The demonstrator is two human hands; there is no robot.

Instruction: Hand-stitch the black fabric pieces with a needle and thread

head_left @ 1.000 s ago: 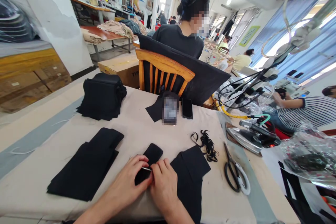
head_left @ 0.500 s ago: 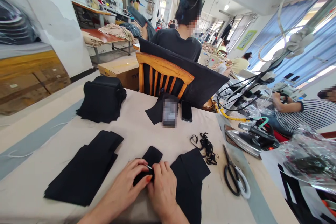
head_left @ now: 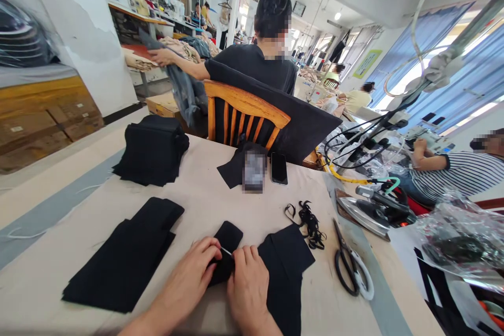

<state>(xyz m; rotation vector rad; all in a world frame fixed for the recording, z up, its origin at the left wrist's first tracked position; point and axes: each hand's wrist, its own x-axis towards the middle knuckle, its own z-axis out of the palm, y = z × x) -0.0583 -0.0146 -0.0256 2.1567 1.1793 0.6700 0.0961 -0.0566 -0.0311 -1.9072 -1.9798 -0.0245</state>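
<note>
A small black fabric piece (head_left: pixel 229 234) lies on the table between my hands, its lower part bent up or layered. Across it runs a thin white strip (head_left: pixel 226 251); I cannot tell its kind. My left hand (head_left: pixel 192 270) pinches the fabric at its left edge, by one end of the strip. On the other side, the curled fingers of my right hand (head_left: pixel 249 281) press the right edge near the strip's other end. Beside my right hand lie more black fabric pieces (head_left: pixel 287 257), partly under it. A stack of cut black pieces (head_left: pixel 122 257) is to the left.
Scissors (head_left: pixel 352 265), black trimmings (head_left: pixel 309 223) and an iron (head_left: pixel 364 212) lie on the right. Farther back are a second black stack (head_left: pixel 151 149), a phone (head_left: pixel 279 168) and a wooden chair (head_left: pixel 248 102) with a seated person (head_left: pixel 252 65).
My hands have drawn slightly apart, and more of the white strip and black fabric shows between them. The person in front now stretches an arm left, over grey cloth.
</note>
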